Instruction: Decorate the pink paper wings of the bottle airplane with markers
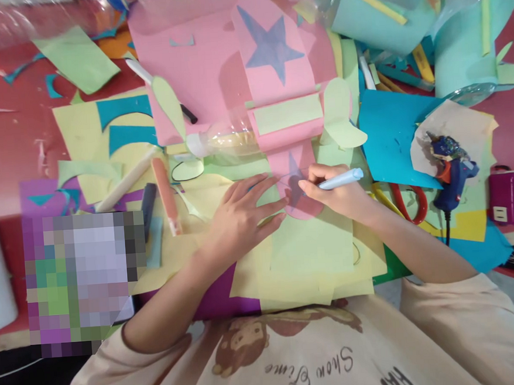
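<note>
A light blue marker [340, 179] is held in my right hand [334, 192], its tip end over the lower part of a pink paper piece [307, 208] with a blue star. My left hand [249, 210] lies with fingers spread, its fingertips at the left edge of that pink end. Above, the pink paper is wrapped round a clear plastic bottle [231, 140] lying on its side, with a pale green strip [289, 115] across it. A larger blue star [272, 43] shows on the upper pink end. Pale green sheets [313, 247] lie beneath my hands.
A glue gun [452, 184] and red-handled scissors [409, 202] lie at the right, near a purple box [513, 197]. Markers, including an orange one [165, 193], lie at the left among paper scraps. A blue-green paper-covered bottle [465, 55] stands at the upper right.
</note>
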Demonstrator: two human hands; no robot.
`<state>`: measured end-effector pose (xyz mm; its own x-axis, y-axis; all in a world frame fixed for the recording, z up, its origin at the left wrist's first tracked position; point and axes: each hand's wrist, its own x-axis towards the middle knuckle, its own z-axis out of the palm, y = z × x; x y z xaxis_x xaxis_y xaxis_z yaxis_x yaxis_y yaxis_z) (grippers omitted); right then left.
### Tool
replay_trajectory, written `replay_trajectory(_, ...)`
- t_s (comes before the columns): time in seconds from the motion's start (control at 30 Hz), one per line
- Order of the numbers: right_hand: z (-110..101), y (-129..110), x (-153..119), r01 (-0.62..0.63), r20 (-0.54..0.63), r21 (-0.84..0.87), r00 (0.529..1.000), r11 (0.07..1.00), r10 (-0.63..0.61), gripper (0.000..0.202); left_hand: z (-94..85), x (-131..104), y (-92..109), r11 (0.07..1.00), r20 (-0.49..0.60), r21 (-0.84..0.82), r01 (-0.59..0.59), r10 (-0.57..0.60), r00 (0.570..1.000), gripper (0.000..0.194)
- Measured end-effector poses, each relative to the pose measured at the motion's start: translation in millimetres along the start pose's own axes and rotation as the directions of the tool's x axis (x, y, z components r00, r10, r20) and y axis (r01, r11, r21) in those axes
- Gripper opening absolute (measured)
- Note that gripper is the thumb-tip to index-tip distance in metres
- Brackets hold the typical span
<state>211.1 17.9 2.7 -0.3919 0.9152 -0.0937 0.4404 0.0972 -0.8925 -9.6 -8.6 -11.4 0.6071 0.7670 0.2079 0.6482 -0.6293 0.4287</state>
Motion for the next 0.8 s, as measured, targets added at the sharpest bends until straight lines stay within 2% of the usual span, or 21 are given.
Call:
replay_trajectory(0.37,-0.3,-1.7,2.8,-0.083,0.04,-0.013,0.996,0.996,0.083,0.035,-0.8,0.5,0.6,1.0,-0.015,0.012,-0.008,0.008,1.0,0.024)
replay_trajectory(0.8,-1.1,-2.5,2.9,-0.086,0.046,0.017,0.995,0.996,0.085,0.034,-1.8,1.4,0.8,1.0,-0.014,-0.002,-0.012,0.012,1.0,0.023)
